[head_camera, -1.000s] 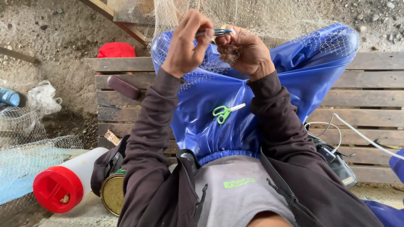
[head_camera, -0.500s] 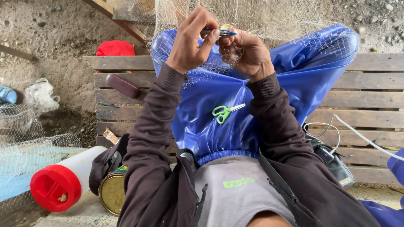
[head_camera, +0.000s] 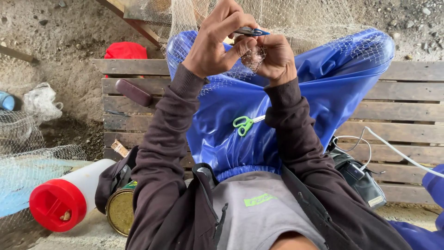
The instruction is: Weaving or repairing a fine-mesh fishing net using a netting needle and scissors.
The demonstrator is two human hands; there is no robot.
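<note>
Green-handled scissors [head_camera: 245,124] lay loose on the glossy blue apron [head_camera: 240,139], their blades partly hidden by a sleeve. Farther up, the left hand [head_camera: 217,41] pinched a slim blue netting needle [head_camera: 252,31]; the right hand [head_camera: 273,55] clenched bunched mesh of the fine net [head_camera: 296,21], fingertips obscured

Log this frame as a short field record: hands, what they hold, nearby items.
left hand: pinches a slim blue tool
right hand: grips bunched fishing net
lap: blue waterproof apron, green-handled scissors lying on it
seat: wooden pallet
person's left side: white jar with red lid, gold-lidded tin
person's right side: black pouch with cables
</note>
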